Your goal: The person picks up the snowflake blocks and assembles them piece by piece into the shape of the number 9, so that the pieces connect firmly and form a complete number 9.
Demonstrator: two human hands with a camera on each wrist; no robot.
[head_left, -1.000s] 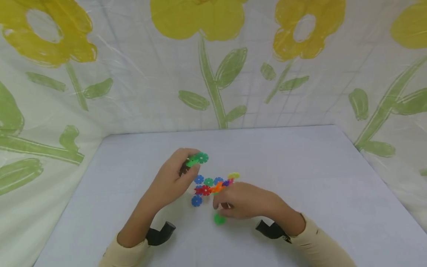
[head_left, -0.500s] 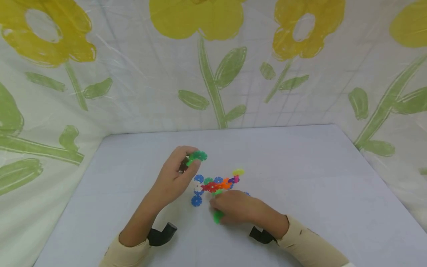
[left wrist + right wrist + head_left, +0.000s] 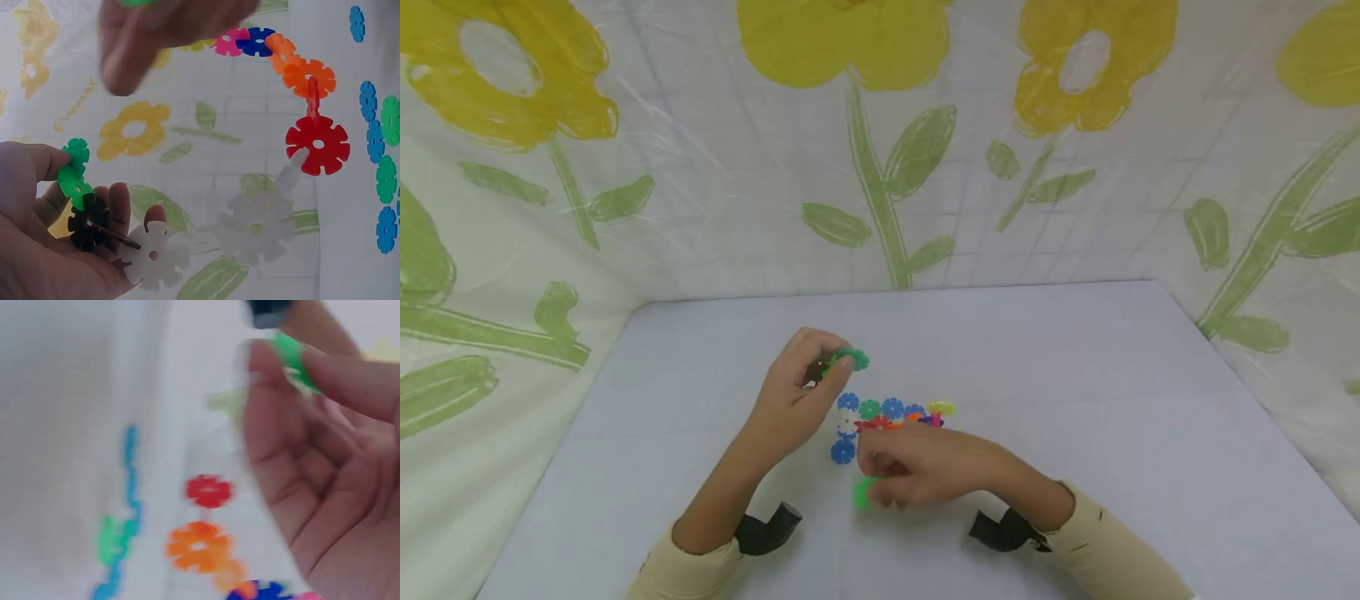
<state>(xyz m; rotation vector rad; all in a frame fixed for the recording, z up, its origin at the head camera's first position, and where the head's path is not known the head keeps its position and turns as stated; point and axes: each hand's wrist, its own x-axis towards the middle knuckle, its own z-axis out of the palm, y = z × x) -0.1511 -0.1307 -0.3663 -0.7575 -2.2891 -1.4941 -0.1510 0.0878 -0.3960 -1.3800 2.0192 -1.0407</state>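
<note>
1. The disc chain (image 3: 331, 156) is gripped at one end by the left hand (image 3: 792, 392), trailing toward four o'clock.
2. A green disc (image 3: 862, 492) is pinched by the right hand (image 3: 934, 465); it has just been shifted toward nine o'clock, and is judged unattached.
3. Wide room is left on the tabletop (image 3: 1112, 375) at three o'clock; at twelve, its edge is met by a flowered sheet (image 3: 977, 192).
</note>
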